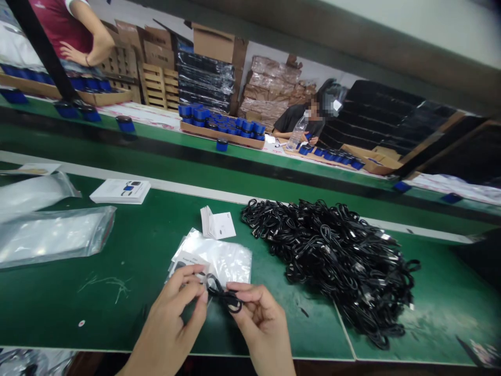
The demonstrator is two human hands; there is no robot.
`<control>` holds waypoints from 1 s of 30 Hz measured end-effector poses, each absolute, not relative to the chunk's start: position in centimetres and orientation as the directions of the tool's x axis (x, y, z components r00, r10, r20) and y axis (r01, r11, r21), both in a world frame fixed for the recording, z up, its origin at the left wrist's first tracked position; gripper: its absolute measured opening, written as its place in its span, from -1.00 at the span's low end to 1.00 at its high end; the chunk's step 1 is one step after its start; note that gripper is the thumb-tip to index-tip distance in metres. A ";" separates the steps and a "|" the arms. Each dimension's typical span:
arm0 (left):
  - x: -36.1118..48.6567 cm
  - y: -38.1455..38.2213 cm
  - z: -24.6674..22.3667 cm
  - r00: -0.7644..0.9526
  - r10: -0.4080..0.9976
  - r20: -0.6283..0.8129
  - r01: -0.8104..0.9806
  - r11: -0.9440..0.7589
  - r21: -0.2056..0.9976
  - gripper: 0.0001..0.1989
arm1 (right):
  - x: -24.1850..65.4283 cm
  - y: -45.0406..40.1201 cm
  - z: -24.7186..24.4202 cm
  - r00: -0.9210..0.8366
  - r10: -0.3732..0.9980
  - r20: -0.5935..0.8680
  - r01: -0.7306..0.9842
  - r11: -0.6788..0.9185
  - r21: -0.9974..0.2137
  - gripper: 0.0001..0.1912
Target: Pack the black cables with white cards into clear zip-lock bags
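Black cable [224, 296], thin and looped, pinched between both hands just above the green tabletop [97, 313]. Left hand [166, 318] narrow, with thumb and fingers closed on the cable at about 8 o'clock from the loop. Right hand [260, 326] narrow too, with fingertips [235, 289] pinching the cable at about 4 o'clock from the loop.

Just past the hands at 12 o'clock, a clear plastic bag [223, 256] lying flat, with a small printed card [188, 260] at its left edge. Farther on at 12 o'clock, a little stack of white cards [217, 223]. At 2 o'clock, a big tangled heap of black cables [329, 261]. At 10 o'clock, white booklets [121, 191] and fat clear plastic bags [47, 235].

Beyond, on a second green tabletop [242, 151], a cardboard tray [219, 134] full of round blue cases [219, 125]. At 1 o'clock, a co-worker in a dark shirt [293, 120] behind a plastic bottle [297, 130]. At 11 o'clock, a standing person's bare arm [90, 44] and wooden pallets [154, 86].
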State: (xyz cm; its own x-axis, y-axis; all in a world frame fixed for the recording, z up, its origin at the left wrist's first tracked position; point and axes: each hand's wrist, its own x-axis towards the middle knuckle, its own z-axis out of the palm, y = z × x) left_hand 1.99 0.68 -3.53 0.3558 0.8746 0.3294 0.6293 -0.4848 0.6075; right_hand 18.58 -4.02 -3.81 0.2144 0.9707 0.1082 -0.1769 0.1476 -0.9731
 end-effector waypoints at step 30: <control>-2.0 4.3 0.5 0.444 0.896 0.033 0.639 -0.342 0.689 -0.81 | 18.0 -2.5 -1.8 0.014 0.918 0.396 0.534 0.328 -0.779 -0.81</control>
State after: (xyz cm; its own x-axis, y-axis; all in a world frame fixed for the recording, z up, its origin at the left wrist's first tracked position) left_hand -2.00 4.27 0.52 0.4436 0.8956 0.0334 0.6388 -0.3421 0.6892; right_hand 18.02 -2.55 -1.81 0.0140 0.9181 0.3961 0.5341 0.3281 -0.7792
